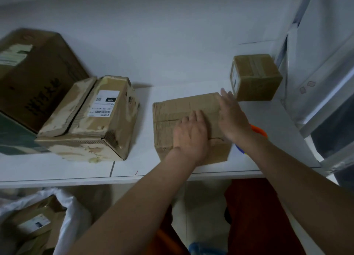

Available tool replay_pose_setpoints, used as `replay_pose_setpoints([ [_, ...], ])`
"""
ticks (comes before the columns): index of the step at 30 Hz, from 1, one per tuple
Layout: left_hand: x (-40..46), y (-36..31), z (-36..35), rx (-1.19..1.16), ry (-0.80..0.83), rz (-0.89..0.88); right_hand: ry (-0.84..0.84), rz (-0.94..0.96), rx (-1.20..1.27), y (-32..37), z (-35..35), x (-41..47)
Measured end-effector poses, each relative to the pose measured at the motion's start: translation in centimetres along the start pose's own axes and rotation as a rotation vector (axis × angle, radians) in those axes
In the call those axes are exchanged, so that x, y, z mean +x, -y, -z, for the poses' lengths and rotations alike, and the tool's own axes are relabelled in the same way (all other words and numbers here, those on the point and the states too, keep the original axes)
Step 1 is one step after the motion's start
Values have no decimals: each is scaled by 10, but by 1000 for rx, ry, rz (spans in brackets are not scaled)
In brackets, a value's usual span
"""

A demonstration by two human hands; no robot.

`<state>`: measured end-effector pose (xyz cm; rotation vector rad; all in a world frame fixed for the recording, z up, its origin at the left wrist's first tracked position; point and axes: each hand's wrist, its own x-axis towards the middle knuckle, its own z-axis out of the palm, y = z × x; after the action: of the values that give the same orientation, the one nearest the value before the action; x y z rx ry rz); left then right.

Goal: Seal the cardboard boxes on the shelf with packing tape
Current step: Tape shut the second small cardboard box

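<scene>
middle box [183, 109] on shelf [254, 109], flaps pressed closed under both hands, no tape seen on its seam; sealing judged barely begun. left hand [191, 136] and right hand [232, 118] flat, fingers straight, gripping nothing. long axis roughly left-right, slightly skewed. left of it, labelled box [99, 118] gaping; right of it, small box [255, 76] taped.

dim room: pale wall [153, 34] behind white shelf [57, 170]; perhaps tiled floor [197, 212] below.

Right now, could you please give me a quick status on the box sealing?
Both hands, left and right, flat on middle box flaps. No tape on it yet. Orange-handled tool behind right wrist.
</scene>
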<state>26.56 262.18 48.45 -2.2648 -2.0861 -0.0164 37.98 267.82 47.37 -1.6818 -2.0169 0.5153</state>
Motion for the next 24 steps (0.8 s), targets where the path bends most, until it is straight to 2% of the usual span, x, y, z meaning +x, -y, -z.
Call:
replay_pose_setpoints([
  [2,0,16,3,-6,56,-14,-16,140,-121,16,-3,-15],
  [5,-11,45,-10,95,141,-4,117,355,-237,35,-20,-41],
  [7,-17,53,-18,114,149,-18,153,413,-280,40,-34,-47],
  [13,-12,53,-18,72,197,5,75,370,-327,23,-26,-40],
  [20,-15,51,-19,46,134,26,67,156,-459,4,5,-44],
  [24,-15,44,-22,9,115,-45,72,240,-338,24,-13,-44],
])
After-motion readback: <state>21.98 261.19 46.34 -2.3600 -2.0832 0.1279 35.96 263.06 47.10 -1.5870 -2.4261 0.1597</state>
